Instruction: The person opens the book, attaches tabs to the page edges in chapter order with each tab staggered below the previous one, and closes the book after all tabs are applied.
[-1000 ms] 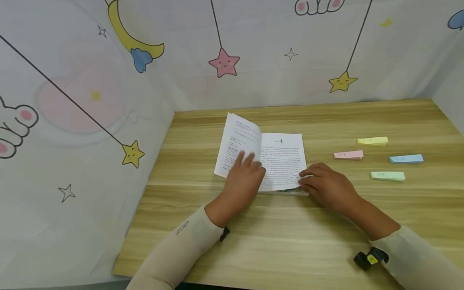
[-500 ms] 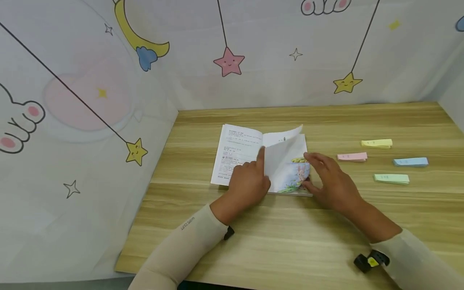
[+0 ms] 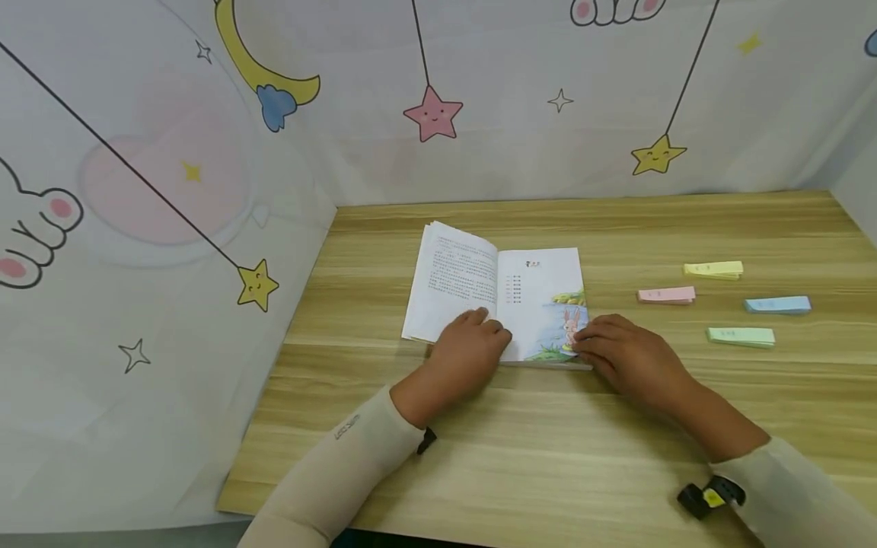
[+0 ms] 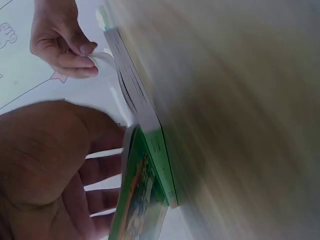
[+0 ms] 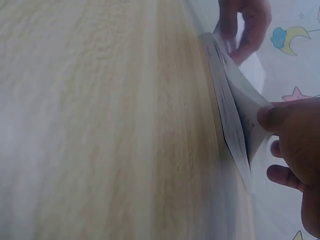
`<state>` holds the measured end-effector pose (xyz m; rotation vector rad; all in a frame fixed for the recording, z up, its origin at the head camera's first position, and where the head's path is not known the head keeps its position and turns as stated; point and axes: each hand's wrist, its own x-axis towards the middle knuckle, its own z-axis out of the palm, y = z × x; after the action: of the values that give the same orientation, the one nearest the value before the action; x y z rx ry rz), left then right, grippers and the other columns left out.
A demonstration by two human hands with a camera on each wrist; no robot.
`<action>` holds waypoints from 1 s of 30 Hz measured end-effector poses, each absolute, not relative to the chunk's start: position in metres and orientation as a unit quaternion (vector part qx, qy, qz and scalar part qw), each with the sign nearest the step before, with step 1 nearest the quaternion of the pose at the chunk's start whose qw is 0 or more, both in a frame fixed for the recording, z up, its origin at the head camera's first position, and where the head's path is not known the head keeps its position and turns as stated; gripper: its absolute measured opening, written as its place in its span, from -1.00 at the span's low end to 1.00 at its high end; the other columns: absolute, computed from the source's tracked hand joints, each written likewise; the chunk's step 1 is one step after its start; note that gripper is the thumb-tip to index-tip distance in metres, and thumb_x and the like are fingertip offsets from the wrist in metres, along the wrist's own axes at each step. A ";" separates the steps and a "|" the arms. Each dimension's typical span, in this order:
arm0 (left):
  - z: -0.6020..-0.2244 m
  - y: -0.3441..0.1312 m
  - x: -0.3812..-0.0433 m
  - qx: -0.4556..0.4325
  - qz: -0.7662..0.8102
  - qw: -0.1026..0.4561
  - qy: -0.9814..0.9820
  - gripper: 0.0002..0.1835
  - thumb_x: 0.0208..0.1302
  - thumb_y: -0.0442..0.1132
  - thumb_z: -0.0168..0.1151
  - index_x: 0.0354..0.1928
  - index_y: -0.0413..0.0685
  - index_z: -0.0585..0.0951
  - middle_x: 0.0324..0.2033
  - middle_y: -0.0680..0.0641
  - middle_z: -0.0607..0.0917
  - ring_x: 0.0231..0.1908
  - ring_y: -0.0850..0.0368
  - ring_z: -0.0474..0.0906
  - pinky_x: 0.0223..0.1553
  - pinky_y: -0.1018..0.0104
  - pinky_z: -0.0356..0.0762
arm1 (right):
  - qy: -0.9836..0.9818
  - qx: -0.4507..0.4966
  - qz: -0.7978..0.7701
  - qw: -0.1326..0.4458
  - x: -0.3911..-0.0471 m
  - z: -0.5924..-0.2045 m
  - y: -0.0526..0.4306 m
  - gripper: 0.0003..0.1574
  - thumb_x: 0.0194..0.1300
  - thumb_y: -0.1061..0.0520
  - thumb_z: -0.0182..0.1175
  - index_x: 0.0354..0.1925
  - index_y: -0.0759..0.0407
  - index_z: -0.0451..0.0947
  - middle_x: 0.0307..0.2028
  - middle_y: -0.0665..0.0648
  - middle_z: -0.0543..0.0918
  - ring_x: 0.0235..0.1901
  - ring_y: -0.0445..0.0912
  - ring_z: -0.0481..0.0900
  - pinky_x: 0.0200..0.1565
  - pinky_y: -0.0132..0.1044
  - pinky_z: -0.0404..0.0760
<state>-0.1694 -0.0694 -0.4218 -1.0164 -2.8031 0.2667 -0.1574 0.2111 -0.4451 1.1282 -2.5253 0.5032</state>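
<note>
An open book lies on the table, its right page showing a rabbit picture and a short list. My left hand rests on the lower left page near the gutter. In the left wrist view, its fingers lie spread behind the raised green cover. At the book's lower right corner is my right hand. Seen from the right wrist, its thumb and finger pinch the edge of a page, which bows up off the stack below.
Right of the book lie folded paper strips in pink, yellow, blue and green. The wooden table meets a white cloth backdrop printed with stars and a moon.
The text page that was on the right has turned over to the left, uncovering the rabbit page. My left hand has settled onto the left page; the right hand has come back to the lower right corner.
</note>
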 end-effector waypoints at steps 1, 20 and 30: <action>-0.422 -0.067 -0.169 -0.340 0.082 0.058 -0.935 -0.75 0.29 0.07 0.13 -0.18 0.11 0.62 -0.19 0.08 0.59 -0.04 0.04 0.44 0.05 0.12 0.32 | -0.884 0.395 0.178 0.176 -0.158 -0.445 0.210 -0.70 0.05 0.18 0.34 -0.16 0.11 0.68 -0.13 -0.03 0.63 -0.01 -0.07 0.46 -0.03 -0.20 0.44; -0.419 -0.078 -0.175 -0.176 0.001 0.276 -0.945 -0.11 0.14 -0.30 0.16 0.46 0.15 -0.06 0.36 -0.34 0.01 0.33 -0.33 -0.04 0.17 -0.26 0.09 | -0.904 0.369 0.154 0.150 -0.151 -0.444 0.213 -0.62 0.07 0.14 0.34 -0.06 0.07 0.64 0.05 0.08 0.53 0.12 0.01 0.39 -0.05 -0.07 0.49; -0.419 -0.082 -0.164 -0.356 0.075 0.008 -0.931 -0.73 0.33 -0.29 0.07 0.04 0.01 0.57 0.16 0.02 0.48 0.25 0.00 0.26 0.22 0.17 0.21 | -0.911 0.370 0.158 0.095 -0.148 -0.454 0.220 -0.65 0.17 0.12 0.29 -0.02 0.04 0.63 -0.04 -0.06 0.60 0.04 -0.12 0.45 0.04 -0.13 0.43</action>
<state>-0.1635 -0.0824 -0.4186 -1.1135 -2.9112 0.2332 -0.1482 0.2204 -0.4541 1.0962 -2.7007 0.4688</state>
